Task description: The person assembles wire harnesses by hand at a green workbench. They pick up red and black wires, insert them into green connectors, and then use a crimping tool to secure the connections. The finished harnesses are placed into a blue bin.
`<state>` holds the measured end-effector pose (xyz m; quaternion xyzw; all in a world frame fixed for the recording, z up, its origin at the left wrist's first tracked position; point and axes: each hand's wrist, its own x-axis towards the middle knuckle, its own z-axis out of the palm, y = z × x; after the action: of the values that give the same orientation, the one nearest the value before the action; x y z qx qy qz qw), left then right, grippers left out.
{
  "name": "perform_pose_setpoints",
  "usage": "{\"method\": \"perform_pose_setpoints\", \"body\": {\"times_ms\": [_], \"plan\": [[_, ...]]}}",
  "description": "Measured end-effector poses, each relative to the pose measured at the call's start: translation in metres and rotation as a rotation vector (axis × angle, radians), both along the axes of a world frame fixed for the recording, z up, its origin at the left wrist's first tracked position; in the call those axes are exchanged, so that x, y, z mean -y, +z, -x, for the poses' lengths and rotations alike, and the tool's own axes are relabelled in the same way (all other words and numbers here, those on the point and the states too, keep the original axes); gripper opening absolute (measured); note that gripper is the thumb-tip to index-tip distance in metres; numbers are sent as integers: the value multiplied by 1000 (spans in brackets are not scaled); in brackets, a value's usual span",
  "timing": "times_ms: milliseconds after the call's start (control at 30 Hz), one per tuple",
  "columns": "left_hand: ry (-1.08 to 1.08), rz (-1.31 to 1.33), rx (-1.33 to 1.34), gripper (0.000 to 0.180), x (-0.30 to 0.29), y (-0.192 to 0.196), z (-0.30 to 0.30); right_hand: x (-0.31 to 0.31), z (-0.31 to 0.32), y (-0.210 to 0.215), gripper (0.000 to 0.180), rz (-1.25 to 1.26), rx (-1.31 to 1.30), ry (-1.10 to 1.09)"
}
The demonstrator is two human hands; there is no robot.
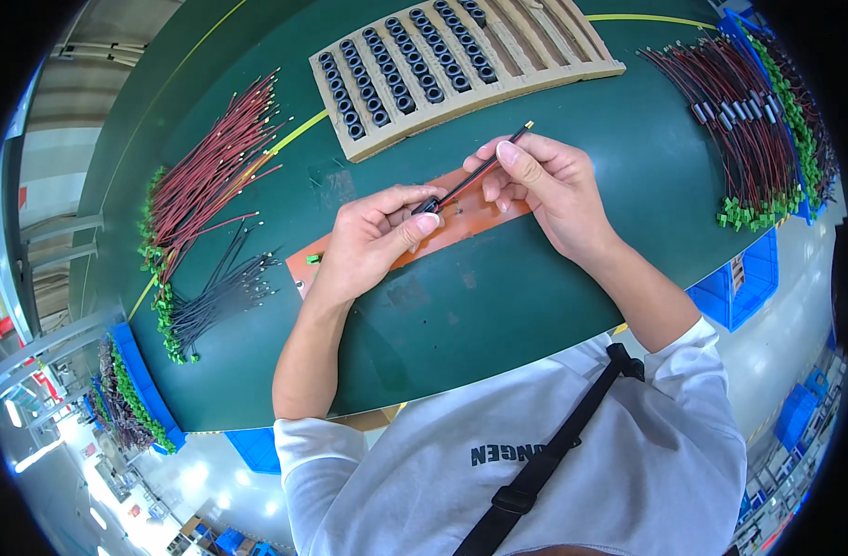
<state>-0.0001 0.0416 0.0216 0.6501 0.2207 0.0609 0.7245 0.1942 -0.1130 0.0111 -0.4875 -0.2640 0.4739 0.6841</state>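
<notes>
Over an orange board [498, 215] on the green table, my left hand [373, 243] pinches a small black ring-shaped core [426, 206] between thumb and fingers. A pair of red and black wires [472, 177] runs from the core up to the right. My right hand [563, 195] closes its thumb and fingers on these wires, with their light-coloured tips sticking out beyond the thumb. Whether the wires pass fully through the core is hidden by my left fingers. A small green connector [314, 259] shows at the board's left end.
A cardboard tray [377, 146] with rows of black ring cores [433, 94] stands at the back. Red wires [211, 157] and black wires [225, 292] with green connectors lie left. Wires with cores [743, 116] lie right. Blue bins [739, 283] stand beyond the table edge.
</notes>
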Motion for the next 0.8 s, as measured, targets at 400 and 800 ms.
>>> {"method": "perform_pose_setpoints", "body": {"times_ms": [400,800], "plan": [[-31,-110,14,36,3,-1,0,-2,0,-4,28,-6,73,-31],[-20,-51,50,41,9,-8,3,-3,-4,-9,30,27,14,-61]]}}
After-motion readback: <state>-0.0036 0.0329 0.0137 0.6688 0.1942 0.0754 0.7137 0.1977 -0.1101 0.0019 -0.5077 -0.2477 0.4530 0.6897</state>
